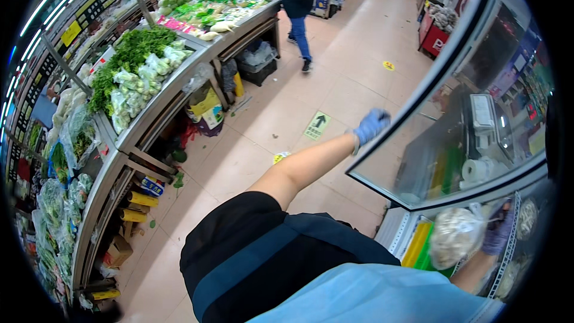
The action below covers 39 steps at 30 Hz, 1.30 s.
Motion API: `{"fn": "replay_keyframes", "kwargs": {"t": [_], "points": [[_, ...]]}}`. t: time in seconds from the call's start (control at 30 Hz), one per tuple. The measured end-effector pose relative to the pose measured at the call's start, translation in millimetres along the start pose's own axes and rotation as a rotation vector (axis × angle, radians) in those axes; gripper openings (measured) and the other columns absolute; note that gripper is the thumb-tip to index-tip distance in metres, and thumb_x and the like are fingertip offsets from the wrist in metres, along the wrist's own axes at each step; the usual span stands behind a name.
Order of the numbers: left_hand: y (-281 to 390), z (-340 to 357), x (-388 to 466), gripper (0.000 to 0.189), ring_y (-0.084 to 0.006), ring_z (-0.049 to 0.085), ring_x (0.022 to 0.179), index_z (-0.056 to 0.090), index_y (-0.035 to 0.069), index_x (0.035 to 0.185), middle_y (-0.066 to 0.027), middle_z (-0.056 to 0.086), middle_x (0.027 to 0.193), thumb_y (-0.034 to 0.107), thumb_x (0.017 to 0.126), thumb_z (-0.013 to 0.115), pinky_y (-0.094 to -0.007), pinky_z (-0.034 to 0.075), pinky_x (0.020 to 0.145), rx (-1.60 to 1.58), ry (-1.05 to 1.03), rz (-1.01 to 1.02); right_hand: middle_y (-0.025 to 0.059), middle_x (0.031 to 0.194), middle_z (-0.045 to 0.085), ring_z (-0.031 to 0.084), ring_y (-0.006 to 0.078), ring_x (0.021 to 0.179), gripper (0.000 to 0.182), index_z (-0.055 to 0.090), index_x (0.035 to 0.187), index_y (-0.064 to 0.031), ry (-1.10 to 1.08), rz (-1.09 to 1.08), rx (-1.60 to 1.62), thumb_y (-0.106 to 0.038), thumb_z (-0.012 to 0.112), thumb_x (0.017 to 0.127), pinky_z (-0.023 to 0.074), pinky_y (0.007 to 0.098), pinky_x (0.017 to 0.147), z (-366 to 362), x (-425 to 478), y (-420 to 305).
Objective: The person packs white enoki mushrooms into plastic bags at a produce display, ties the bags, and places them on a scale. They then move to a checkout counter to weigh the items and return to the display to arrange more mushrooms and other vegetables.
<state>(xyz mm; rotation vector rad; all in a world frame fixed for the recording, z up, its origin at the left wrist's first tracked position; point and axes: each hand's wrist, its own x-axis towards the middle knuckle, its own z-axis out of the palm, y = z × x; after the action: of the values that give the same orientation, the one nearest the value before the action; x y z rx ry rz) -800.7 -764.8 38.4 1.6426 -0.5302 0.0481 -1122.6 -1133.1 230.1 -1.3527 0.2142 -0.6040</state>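
My left hand (371, 126), in a blue glove, is at the free edge of a glass cabinet door (430, 143) that stands swung outward. Its fingers curl at the door's dark frame, partly blurred. My right hand (497, 229), in a purplish glove, reaches inside the cabinet at the lower right. Beside it is a knotted clear plastic bag (455, 235) of pale food, perhaps noodles or mushrooms. Whether the fingers grip the bag is unclear. A white wire-like shelf edge (504, 249) runs past this hand, and more pale packs (527, 219) lie beyond it.
Yellow (416, 243) and green crates (425, 247) sit low in the cabinet. At left runs a long vegetable stand (145, 137) with bagged greens (143, 74) on top and cartons (119, 251) underneath. A person (296, 13) carrying white bags walks in the tiled aisle (255, 112).
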Motion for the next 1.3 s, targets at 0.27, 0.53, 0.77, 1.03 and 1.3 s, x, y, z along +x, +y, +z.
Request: {"fn": "replay_keyframes", "kwargs": {"t": [0.27,0.53,0.77,1.03,1.3], "points": [[-53.1,-194.7,-106.8,0.021,-0.0180,0.054,0.091,0.061,0.002,0.093,-0.0111,0.058,0.092,0.017,0.080,0.057,-0.0279,0.043,0.081,0.087,-0.008,-0.335,0.0013,0.070,0.054,0.039,0.0025,0.047,0.023,0.058,0.085,-0.0036,-0.461,0.437,0.133,-0.026,0.053,0.085,0.0267,0.0149,0.040,382.4,-30.3,168.4],[-133.7,-377.6,-115.6,0.023,-0.0135,0.056,0.080,0.060,0.000,0.096,-0.0066,0.060,0.088,0.018,0.083,0.054,-0.0254,0.046,0.073,-0.095,0.514,-0.452,0.0033,0.084,0.059,0.050,0.0076,0.057,0.020,0.055,0.097,-0.0058,-0.705,0.934,0.229,-0.022,0.050,0.085,0.0399,0.0197,0.049,600.2,51.4,349.9],[-214.0,-497.6,-141.7,0.020,-0.0138,0.057,0.070,0.059,0.003,0.094,-0.0062,0.060,0.080,0.018,0.083,0.054,-0.0252,0.048,0.064,-0.240,0.965,-0.717,0.0033,0.074,0.057,0.051,0.0104,0.053,0.015,0.052,0.094,-0.0047,-0.822,1.185,0.251,-0.016,0.050,0.085,0.0413,0.0211,0.046,787.0,156.0,427.6],[-264.5,-572.3,-114.5,0.013,-0.0146,0.057,0.059,0.059,0.004,0.089,-0.0068,0.060,0.074,0.014,0.081,0.055,-0.0260,0.049,0.053,-0.422,1.386,-0.858,0.0015,0.073,0.057,0.049,0.0082,0.053,0.019,0.054,0.096,-0.0045,-0.870,1.091,0.072,-0.019,0.047,0.085,0.0382,0.0198,0.048,933.7,272.3,473.4],[-319.3,-740.8,94.3,0.022,-0.0137,0.055,0.072,0.058,0.001,0.094,-0.0063,0.058,0.081,0.019,0.082,0.056,-0.0248,0.045,0.063,-0.344,0.887,-0.762,-0.0003,0.067,0.054,0.046,0.0088,0.050,0.018,0.055,0.086,-0.0085,-0.445,0.989,0.323,-0.026,0.051,0.085,0.0368,0.0212,0.043,972.2,387.3,594.4]]}}
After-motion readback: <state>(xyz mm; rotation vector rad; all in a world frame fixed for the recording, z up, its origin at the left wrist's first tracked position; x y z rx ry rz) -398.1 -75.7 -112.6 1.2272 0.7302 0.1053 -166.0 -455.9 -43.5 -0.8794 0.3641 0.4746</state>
